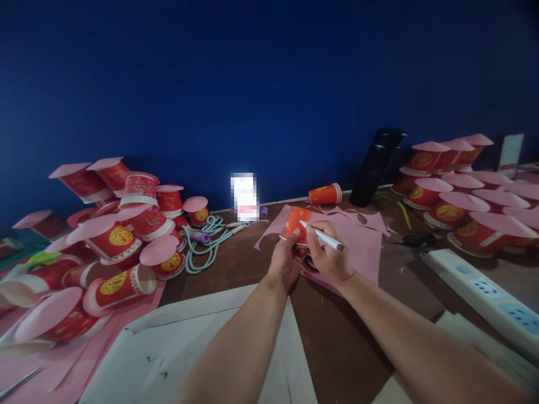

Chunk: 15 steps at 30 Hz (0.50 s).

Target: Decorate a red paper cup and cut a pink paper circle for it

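My left hand [285,259] is closed round a red paper cup [295,223] with gold print, holding it tilted on a pink paper sheet [362,247]. My right hand [329,252] grips a white pen [322,236], its tip touching the cup near the rim. Both hands meet above the brown table [236,275], in the middle of the view.
Piles of red cups capped with pink paper discs lie at left [113,241] and right [455,196]. A lone cup [325,194] lies on its side by a black bottle [376,166]. Scissors [415,240], a white power strip [484,292], a light blue cable [208,241] and white card [189,348] are nearby.
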Each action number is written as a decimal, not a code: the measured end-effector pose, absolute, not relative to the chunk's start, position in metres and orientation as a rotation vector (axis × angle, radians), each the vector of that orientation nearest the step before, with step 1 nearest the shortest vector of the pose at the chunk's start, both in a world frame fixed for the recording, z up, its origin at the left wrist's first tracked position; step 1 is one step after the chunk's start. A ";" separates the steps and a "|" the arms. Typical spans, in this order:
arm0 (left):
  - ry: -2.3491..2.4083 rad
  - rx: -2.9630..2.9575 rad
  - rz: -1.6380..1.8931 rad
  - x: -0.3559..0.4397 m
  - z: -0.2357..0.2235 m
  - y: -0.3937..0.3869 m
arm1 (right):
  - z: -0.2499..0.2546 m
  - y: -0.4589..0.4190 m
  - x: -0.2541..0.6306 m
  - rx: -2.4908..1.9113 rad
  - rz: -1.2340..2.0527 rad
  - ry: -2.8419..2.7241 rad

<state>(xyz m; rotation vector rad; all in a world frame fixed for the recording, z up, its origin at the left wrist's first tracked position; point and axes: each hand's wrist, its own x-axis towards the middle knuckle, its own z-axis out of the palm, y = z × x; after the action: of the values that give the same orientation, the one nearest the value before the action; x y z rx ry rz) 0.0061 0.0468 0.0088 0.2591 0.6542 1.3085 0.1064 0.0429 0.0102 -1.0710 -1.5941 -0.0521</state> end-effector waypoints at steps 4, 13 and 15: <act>0.657 0.252 1.304 0.006 0.010 0.046 | 0.010 0.043 0.107 -1.069 -0.045 -1.599; 0.625 0.269 1.327 0.006 0.007 0.047 | 0.010 0.043 0.106 -1.068 -0.047 -1.605; 0.620 0.283 1.328 0.006 0.007 0.048 | 0.010 0.043 0.106 -1.067 -0.052 -1.607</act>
<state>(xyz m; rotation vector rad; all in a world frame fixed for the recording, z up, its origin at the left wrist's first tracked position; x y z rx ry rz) 0.0061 0.0476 0.0066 0.2825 0.6204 1.3279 0.1064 0.0425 0.0097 -1.0671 -1.6067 -0.0523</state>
